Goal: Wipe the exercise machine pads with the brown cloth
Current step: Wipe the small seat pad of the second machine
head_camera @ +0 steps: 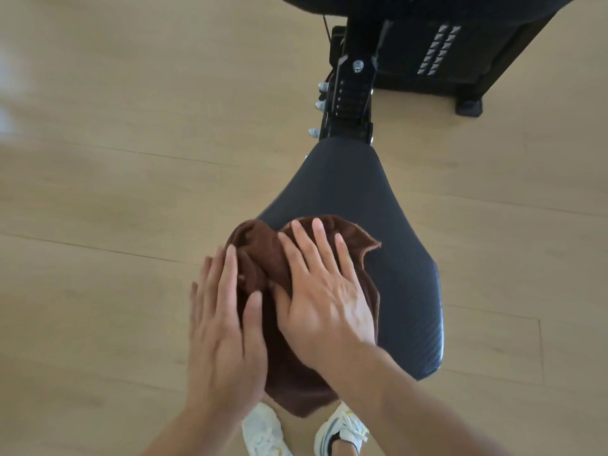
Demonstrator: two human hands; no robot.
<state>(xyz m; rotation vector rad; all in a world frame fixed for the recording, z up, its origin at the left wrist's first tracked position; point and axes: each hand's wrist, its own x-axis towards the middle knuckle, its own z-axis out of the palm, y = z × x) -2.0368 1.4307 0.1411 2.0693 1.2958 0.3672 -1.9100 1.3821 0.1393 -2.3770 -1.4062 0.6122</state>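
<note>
The black seat pad of the exercise machine fills the middle of the view, narrow at the far end and wide toward me. A bunched brown cloth lies on its near left part and hangs over the near edge. My right hand presses flat on the cloth with straight, spread fingers. At the cloth's left edge my left hand lies flat with straight fingers, its thumb touching the cloth. A second black pad shows at the top edge.
The machine's black metal post with bolts rises beyond the seat, and a weight stack housing stands at the top right. Light wooden floor surrounds the machine. My white shoes stand under the seat's near edge.
</note>
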